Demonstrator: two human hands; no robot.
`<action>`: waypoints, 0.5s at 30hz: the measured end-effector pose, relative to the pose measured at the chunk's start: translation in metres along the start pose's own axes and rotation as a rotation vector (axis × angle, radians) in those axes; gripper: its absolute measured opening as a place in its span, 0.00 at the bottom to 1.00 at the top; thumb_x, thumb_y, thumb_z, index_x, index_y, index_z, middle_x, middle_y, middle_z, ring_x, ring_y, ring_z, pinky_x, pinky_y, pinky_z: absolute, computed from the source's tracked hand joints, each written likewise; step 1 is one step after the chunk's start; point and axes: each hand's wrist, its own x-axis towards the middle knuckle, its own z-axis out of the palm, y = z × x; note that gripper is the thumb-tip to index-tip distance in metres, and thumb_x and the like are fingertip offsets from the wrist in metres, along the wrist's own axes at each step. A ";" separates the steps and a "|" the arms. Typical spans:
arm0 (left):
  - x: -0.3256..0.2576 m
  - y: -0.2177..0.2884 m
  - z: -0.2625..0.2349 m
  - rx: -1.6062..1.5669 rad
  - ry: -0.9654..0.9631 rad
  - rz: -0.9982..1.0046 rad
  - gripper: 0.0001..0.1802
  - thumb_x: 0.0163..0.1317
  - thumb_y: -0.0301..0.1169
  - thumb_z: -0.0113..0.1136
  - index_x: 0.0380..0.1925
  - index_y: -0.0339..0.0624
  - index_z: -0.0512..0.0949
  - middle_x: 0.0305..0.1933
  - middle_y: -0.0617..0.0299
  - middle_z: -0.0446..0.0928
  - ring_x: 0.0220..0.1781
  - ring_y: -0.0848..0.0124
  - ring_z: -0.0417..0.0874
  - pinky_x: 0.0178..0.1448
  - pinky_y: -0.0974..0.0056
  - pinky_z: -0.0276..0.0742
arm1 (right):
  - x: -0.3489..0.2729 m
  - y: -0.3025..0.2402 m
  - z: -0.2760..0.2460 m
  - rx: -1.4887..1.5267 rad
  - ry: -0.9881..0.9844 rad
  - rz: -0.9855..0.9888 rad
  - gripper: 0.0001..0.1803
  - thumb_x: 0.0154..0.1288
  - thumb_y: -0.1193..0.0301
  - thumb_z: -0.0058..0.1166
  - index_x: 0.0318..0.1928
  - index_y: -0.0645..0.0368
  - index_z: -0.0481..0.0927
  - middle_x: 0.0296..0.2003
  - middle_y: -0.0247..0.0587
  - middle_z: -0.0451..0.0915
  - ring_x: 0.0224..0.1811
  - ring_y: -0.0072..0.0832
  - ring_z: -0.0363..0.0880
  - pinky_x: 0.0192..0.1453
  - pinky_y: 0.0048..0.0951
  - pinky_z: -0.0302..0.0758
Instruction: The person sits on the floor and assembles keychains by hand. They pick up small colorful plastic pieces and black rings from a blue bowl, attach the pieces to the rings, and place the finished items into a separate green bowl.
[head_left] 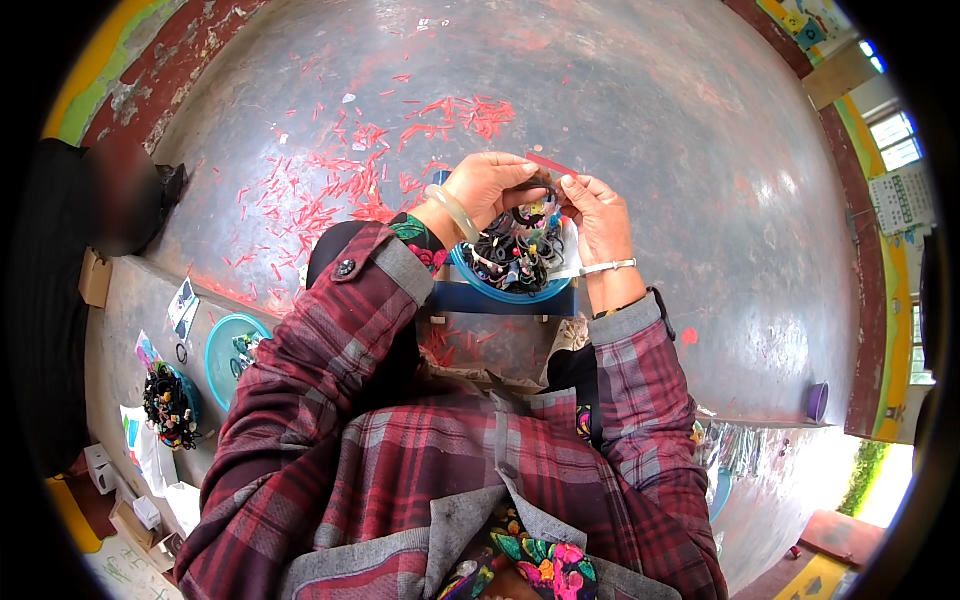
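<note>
My left hand [482, 192], with a pale bangle at the wrist, is closed in a pinch on a dark elastic hair tie [541, 186]. Opposite it, my right hand [600, 215] pinches at the end of a thin red strip [548, 164], which slants across just beyond the fingertips. The fingers partly hide where the strip and the hair tie meet. Directly below both hands sits a blue basin [520, 297] heaped with black hair ties [512, 252] bearing small colourful ornaments. The basin rests on a blue stool [455, 298] between my knees.
Many red strips [345, 185] litter the grey floor ahead and left. At my left are another blue basin [214, 362], a pile of hair ties [170, 405] and white boxes [100, 467]. A person in black [50, 300] sits there. Clear packets [735, 450] lie at right, near a purple bucket [818, 402].
</note>
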 end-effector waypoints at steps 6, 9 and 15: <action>0.000 0.000 0.000 0.023 -0.023 0.001 0.12 0.63 0.26 0.48 0.39 0.26 0.74 0.44 0.51 0.75 0.44 0.67 0.78 0.49 0.70 0.78 | 0.003 0.005 -0.003 -0.071 0.033 -0.017 0.10 0.58 0.66 0.56 0.31 0.62 0.80 0.25 0.33 0.78 0.27 0.18 0.73 0.34 0.19 0.68; -0.001 0.000 0.000 0.043 -0.038 0.007 0.12 0.64 0.26 0.47 0.40 0.26 0.73 0.44 0.51 0.75 0.44 0.67 0.78 0.50 0.70 0.77 | 0.005 0.007 -0.006 -0.076 0.037 -0.009 0.10 0.59 0.66 0.55 0.31 0.62 0.80 0.25 0.32 0.78 0.27 0.18 0.72 0.33 0.19 0.67; 0.000 -0.002 -0.001 0.063 -0.014 -0.002 0.12 0.64 0.26 0.45 0.41 0.26 0.73 0.44 0.51 0.75 0.44 0.67 0.78 0.50 0.70 0.77 | 0.003 0.000 -0.003 -0.322 0.161 -0.178 0.09 0.60 0.68 0.53 0.34 0.63 0.79 0.28 0.32 0.78 0.27 0.18 0.73 0.33 0.20 0.69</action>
